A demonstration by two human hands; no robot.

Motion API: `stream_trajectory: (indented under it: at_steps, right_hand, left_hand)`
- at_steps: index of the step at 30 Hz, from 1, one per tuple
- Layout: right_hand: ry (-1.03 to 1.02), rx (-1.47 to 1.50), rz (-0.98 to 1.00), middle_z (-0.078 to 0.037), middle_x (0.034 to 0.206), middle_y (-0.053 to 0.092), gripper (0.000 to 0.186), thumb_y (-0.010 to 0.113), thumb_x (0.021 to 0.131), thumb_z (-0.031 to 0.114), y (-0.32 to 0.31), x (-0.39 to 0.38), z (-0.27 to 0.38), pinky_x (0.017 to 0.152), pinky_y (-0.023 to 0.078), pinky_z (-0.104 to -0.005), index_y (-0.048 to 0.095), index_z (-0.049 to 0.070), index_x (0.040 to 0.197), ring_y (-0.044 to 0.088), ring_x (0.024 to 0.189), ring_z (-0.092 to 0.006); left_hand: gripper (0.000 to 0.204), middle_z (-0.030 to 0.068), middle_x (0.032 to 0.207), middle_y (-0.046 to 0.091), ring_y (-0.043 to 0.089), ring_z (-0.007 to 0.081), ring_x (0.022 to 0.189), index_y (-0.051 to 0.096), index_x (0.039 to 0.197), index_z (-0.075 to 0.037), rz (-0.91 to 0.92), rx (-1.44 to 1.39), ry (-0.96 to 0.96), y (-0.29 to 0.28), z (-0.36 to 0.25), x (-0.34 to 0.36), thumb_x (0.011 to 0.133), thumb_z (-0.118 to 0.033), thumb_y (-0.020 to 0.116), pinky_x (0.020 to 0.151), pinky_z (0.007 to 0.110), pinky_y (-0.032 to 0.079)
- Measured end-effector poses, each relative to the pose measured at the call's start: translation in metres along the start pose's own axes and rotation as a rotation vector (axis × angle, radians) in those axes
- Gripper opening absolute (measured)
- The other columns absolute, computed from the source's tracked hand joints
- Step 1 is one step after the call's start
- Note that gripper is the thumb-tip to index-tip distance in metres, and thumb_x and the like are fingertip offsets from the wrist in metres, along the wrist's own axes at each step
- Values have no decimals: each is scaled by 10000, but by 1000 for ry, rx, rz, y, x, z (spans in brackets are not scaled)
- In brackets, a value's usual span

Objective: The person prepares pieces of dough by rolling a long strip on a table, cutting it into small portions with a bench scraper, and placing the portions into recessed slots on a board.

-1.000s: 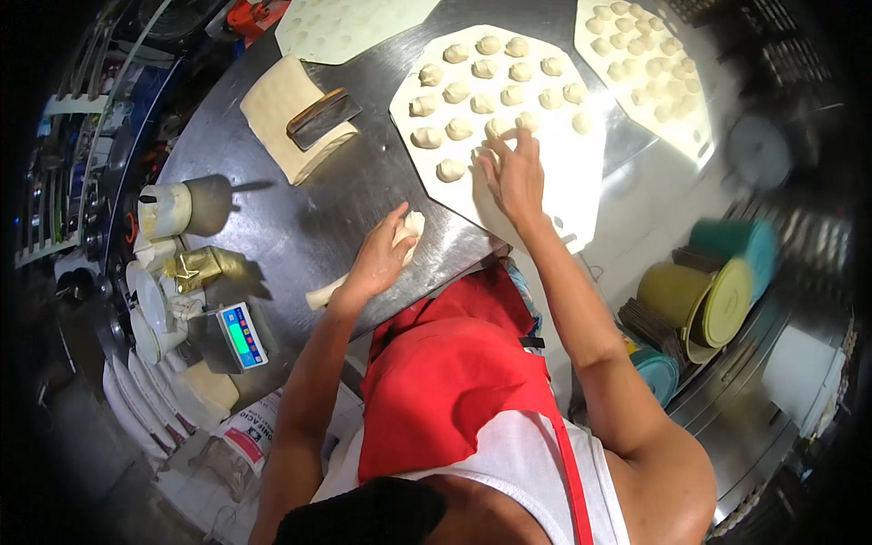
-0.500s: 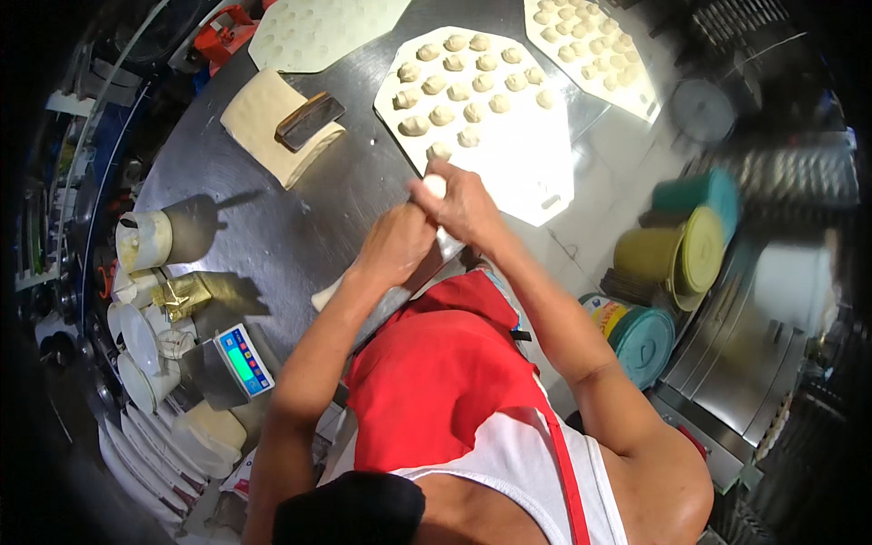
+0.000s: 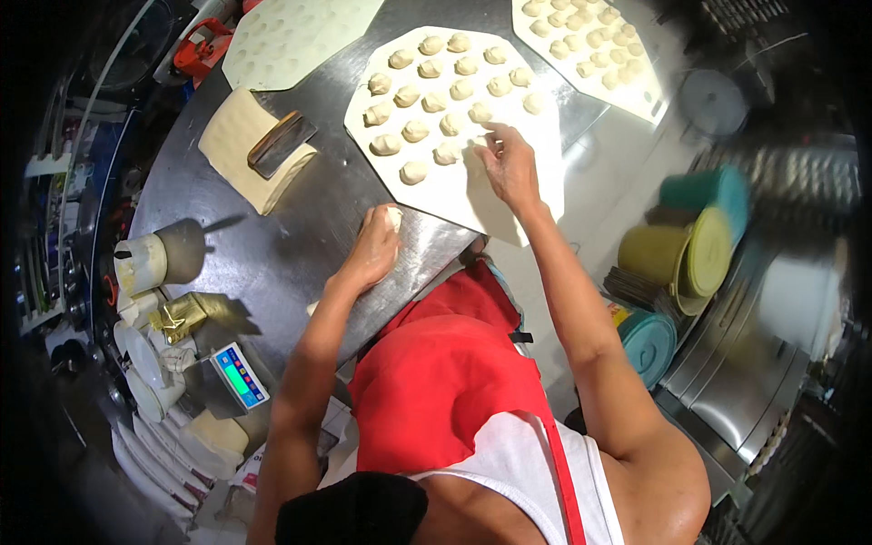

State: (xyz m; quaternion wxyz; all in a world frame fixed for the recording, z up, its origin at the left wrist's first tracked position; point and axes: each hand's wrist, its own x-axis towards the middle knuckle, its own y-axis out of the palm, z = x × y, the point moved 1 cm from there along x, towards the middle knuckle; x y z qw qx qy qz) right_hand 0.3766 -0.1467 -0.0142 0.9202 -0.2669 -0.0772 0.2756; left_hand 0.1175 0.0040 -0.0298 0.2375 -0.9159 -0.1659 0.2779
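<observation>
Over the white board (image 3: 495,204), my right hand (image 3: 510,171) has its thumb and fingers apart. A pale dough piece (image 3: 477,143) lies at its fingertips, partly blurred in the bright light. Several rounded, pinched dough pieces (image 3: 432,102) sit in rows on the same board. Closed around a lump of dough (image 3: 393,218), my left hand (image 3: 372,250) rests by the metal table (image 3: 309,213), below the board's near left corner. Another bit of dough (image 3: 312,308) shows beside my left forearm, mostly hidden.
A dough scraper (image 3: 283,145) lies on a folded dough sheet (image 3: 241,136) at left. Two more boards (image 3: 300,41) (image 3: 581,41) stand at the back. A digital scale (image 3: 238,374), a gold packet (image 3: 179,316) and tubs line the left; lidded buckets (image 3: 704,262) stand right.
My hands have moved apart: the right went forward and right over the board with a dough piece, while the left stayed back with the remaining dough. The whole view has shifted slightly.
</observation>
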Motion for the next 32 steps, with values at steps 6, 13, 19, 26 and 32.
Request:
stream_trajectory:
  at_steps: [6,13,19,26,32]
  right_hand:
    - [61,-26,241,-167,1200,681,459,836,912,316,20,-29,24,905,545,-475,727,86,1293,686,1061,-363]
    - [74,538,495,-118,905,675,130,758,955,98,55,-64,103,812,537,-316,689,29,1041,659,862,-202]
    - [-16,122,394,-214,859,687,499,740,981,485,37,-87,119,815,540,-432,677,-8,1017,652,832,-252]
    - [-417,194,507,-163,953,699,309,689,1005,321,23,-106,159,884,533,-420,652,14,993,669,911,-261]
    - [76,326,144,-150,1135,763,268,688,1045,205,-24,2,37,873,588,-389,743,-3,1205,718,993,-214]
  left_hand:
    - [637,208,1389,653,662,284,1272,428,1620,-28,4,-135,-55,-16,-20,-23,1024,-137,626,1055,378,513]
    - [328,219,1036,738,742,352,1006,666,1301,-3,-28,-152,52,-34,-18,-46,1085,-241,603,908,429,563]
    - [320,355,1015,706,655,573,993,615,1139,42,-90,91,312,-28,-67,-42,1081,-238,471,856,640,508]
    - [287,288,1086,751,715,459,1069,693,988,27,-140,-62,356,27,-3,46,982,-255,637,900,514,578]
    - [644,407,1604,356,368,507,1524,344,1524,81,108,-48,71,27,-72,46,978,-176,565,1270,502,313]
